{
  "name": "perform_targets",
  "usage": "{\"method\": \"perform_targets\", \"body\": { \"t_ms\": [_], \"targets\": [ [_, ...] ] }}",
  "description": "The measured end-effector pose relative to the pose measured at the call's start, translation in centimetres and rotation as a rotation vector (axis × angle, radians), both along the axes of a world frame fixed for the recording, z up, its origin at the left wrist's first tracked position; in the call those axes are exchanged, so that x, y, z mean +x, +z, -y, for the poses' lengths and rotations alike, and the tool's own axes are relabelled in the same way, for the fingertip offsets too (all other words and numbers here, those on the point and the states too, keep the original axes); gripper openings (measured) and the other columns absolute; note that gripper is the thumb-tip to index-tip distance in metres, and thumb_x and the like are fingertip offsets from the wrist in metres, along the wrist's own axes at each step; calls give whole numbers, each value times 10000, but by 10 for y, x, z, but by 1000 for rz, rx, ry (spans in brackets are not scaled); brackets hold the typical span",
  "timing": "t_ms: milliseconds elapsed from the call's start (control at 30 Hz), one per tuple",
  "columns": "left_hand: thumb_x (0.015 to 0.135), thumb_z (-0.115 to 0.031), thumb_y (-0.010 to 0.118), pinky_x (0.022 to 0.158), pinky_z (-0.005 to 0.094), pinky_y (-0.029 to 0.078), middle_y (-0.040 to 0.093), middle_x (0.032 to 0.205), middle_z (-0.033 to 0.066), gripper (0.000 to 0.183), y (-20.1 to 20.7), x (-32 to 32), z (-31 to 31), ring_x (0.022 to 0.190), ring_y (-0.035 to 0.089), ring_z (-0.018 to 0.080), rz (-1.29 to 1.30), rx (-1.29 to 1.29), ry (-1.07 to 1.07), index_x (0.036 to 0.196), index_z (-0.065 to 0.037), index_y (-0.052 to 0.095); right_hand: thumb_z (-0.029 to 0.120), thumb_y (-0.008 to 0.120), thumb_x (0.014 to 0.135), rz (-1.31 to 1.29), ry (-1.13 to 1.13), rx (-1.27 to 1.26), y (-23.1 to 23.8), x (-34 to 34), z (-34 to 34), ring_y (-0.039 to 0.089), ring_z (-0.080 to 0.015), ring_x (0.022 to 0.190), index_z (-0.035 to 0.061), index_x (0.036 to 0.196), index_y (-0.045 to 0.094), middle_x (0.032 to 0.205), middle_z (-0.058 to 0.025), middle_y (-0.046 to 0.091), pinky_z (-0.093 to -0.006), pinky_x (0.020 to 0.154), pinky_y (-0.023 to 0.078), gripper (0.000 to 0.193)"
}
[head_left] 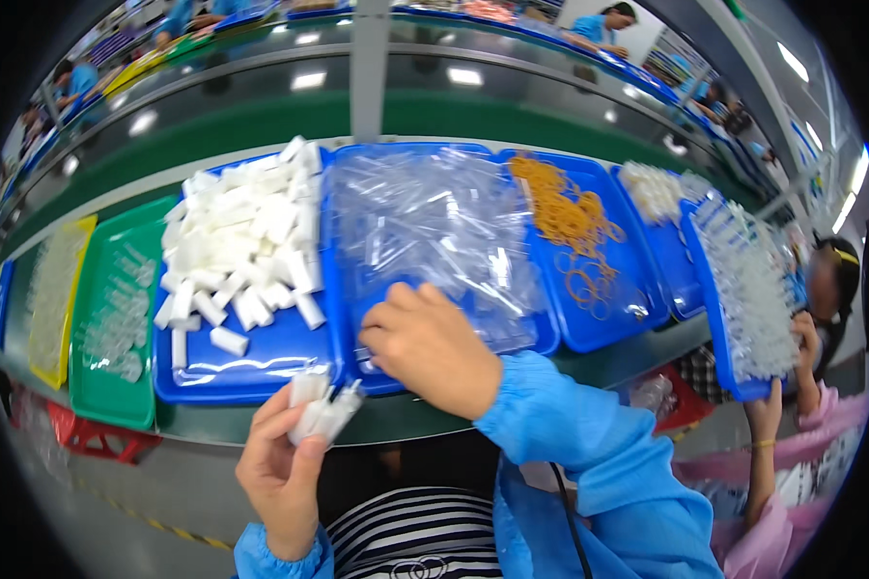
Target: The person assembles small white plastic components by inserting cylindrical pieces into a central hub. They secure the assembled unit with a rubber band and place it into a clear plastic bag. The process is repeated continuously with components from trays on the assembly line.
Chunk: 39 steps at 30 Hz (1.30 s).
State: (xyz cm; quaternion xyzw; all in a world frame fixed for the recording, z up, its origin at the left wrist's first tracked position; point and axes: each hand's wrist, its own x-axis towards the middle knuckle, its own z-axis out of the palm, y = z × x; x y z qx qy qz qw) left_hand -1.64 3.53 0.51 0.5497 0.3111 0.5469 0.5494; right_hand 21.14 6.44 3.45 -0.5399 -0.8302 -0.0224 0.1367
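Below the trays, my left hand (285, 463) is closed around a small bunch of white pieces (323, 410). They look like short tubes with some clear plastic among them, too blurred to tell exactly. My right hand (430, 347) reaches over the near edge of a blue tray (377, 384) holding a heap of clear plastic pieces (425, 212). Its fingers are curled down, and their tips are hidden, so what they pinch does not show. Left of it, another blue tray (208, 381) carries a pile of short white tubes (246, 236).
Further left stand a green tray (111, 400) of clear parts and a yellow tray (53, 299). To the right, a blue tray (613, 323) holds orange rings (560, 207). A person in pink holds a blue tray (739, 386) of clear parts at the bench's right end.
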Motion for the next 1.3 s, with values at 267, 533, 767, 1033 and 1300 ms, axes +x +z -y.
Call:
{"method": "perform_targets", "body": {
  "t_ms": [267,533,767,1033,1300],
  "targets": [
    [891,80,658,1054,424,460,528,1358,233,273,5,4,2,1238,558,296,-50,-16,-23,1163,66,634,9,659,918,-1329,-128,-260,30,-8,16,679,-199,991,1,1269,495,1088,-167,678,-332,899,540,388],
    [911,58,657,974,353,551,517,1376,218,268,13,17,6,1208,596,272,-11,-47,-76,1178,67,641,59,711,910,-1374,-113,-243,27,-24,49,674,-205,1017,-23,1221,479,1071,-175,696,-334,936,506,396],
    [910,47,662,946,343,562,530,1359,213,249,10,21,11,1183,610,265,-22,-44,-38,1158,65,651,64,740,887,-1273,-117,-158,15,-26,55,682,-206,1008,-11,1148,483,1065,-178,699,-334,930,511,374],
    [892,15,699,876,307,558,581,1276,175,196,10,24,8,1106,634,225,-81,-44,3,1087,27,700,73,786,843,-1161,-62,-58,-4,-23,61,648,-189,956,14,1083,538,1054,-124,714,-314,864,510,350],
    [855,38,715,946,374,523,599,1252,201,184,15,28,13,1101,641,289,-182,31,139,1038,26,728,74,788,844,-1046,-47,-63,7,-22,57,630,-181,1001,39,1140,611,1068,-76,673,-323,873,517,347]
  ]
}}
